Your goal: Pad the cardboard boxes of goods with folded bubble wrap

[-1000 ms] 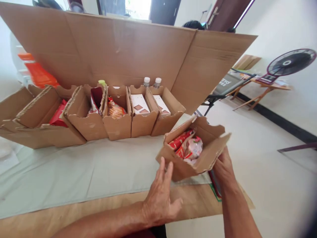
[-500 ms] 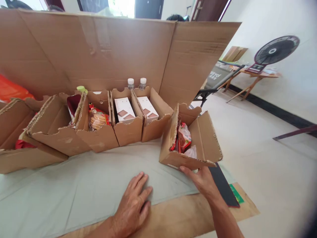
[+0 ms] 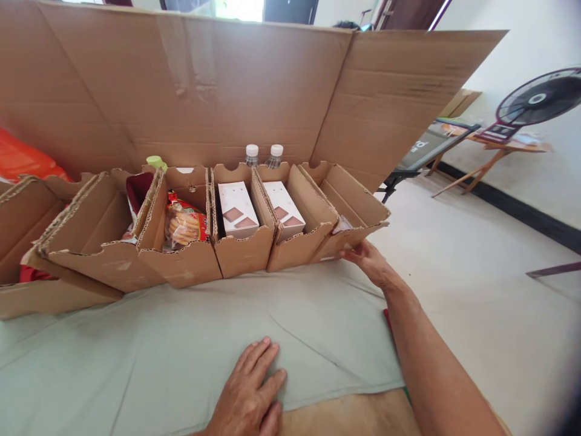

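My right hand rests against the front of an open cardboard box at the right end of a row of like boxes, its fingers curled on the box's front wall. A bit of clear snack wrapper shows inside that box. My left hand lies flat and open on the pale green cloth, holding nothing. The neighbouring boxes hold white cartons and a packet of biscuits.
A tall cardboard sheet stands behind the row. Two bottle caps poke up behind the boxes. An orange bag lies far left. A standing fan and a folding table are at the right, beyond bare floor.
My right hand has pushed the box of snacks back and left into the row, beside the box with the white carton. My left hand stayed flat on the cloth.
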The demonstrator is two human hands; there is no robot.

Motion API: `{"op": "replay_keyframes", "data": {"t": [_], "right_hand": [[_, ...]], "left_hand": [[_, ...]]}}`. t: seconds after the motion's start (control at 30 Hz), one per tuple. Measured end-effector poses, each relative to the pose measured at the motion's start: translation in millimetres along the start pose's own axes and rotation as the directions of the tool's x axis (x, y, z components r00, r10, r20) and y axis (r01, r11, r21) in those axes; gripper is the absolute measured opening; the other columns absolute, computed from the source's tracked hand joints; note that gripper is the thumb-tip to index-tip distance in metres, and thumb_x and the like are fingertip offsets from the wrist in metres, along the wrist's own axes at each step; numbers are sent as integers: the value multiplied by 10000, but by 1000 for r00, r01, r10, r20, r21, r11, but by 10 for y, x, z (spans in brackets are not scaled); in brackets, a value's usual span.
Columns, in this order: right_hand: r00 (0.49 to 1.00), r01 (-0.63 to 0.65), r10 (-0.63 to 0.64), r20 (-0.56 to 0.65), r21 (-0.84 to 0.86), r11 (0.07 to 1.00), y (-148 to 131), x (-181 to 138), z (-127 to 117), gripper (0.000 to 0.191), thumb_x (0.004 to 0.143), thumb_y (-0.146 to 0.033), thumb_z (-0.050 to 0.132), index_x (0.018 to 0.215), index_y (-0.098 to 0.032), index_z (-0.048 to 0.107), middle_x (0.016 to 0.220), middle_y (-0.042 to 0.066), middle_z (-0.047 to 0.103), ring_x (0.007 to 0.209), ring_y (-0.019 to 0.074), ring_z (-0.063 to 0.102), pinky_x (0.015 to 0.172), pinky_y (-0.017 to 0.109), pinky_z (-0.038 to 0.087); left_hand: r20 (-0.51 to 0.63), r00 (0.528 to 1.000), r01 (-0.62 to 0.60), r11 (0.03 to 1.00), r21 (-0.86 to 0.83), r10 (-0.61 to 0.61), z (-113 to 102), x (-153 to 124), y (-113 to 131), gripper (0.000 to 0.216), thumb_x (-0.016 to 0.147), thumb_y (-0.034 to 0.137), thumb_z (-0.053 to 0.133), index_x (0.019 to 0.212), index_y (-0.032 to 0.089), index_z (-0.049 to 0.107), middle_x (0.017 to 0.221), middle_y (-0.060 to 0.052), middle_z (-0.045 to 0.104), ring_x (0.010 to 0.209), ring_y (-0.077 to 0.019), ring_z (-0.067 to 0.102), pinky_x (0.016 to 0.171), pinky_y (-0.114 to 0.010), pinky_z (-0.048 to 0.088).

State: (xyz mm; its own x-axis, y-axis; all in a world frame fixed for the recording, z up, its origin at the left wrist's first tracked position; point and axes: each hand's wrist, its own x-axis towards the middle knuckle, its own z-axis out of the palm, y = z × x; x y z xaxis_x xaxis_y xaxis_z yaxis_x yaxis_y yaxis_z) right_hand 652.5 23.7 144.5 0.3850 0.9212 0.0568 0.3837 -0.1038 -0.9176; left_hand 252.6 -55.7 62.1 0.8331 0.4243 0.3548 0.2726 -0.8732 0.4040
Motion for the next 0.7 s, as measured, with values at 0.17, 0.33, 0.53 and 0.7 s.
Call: {"op": "replay_keyframes", "data": {"t": [0.17, 0.33, 0.53, 0.7], "right_hand": [[980, -78, 48, -195, -150, 986, -3, -193, 61, 469, 676, -476, 753, 1040, -186, 702, 1070, 136, 775, 1020, 324, 703, 934, 497, 555], [850, -47, -156, -503, -368, 929, -513, -717, 257, 420, 855, -467, 617, 1166, -194, 690, 958, 110, 758, 906, 275, 700, 748, 391, 541], [942, 272, -332, 42, -672, 689, -1312, -532, 769, 474, 885, -229, 554, 1348, -280, 642, 843, 7, 769, 690, 196, 681, 635, 292, 462], [951, 247, -303, 67, -754, 608, -1378, -403, 834, 237, 870, -223, 517, 920, -237, 748, 755, 30, 769, 640, 219, 685, 592, 296, 429]], "left_hand": [[-15, 999, 46, 998, -35, -47, 65, -21, 13, 491, 743, 89, 592, 1220, 173, 677, 1515, -188, 553, 1457, -385, 457, 1104, -598, 506], [11, 998, 67, 995, -71, -66, 63, -14, 24, 459, 737, 104, 609, 1181, 176, 701, 1498, -177, 574, 1453, -381, 461, 1122, -606, 486], [96, 986, 145, 982, -119, -134, -117, 69, 67, 503, 719, 64, 604, 1199, 180, 696, 1544, -181, 527, 1464, -390, 450, 1146, -639, 447], [24, 974, 225, 955, -191, -225, -270, 19, 121, 429, 741, 56, 601, 1141, 161, 713, 1551, -206, 506, 1489, -418, 403, 1116, -629, 480]]}}
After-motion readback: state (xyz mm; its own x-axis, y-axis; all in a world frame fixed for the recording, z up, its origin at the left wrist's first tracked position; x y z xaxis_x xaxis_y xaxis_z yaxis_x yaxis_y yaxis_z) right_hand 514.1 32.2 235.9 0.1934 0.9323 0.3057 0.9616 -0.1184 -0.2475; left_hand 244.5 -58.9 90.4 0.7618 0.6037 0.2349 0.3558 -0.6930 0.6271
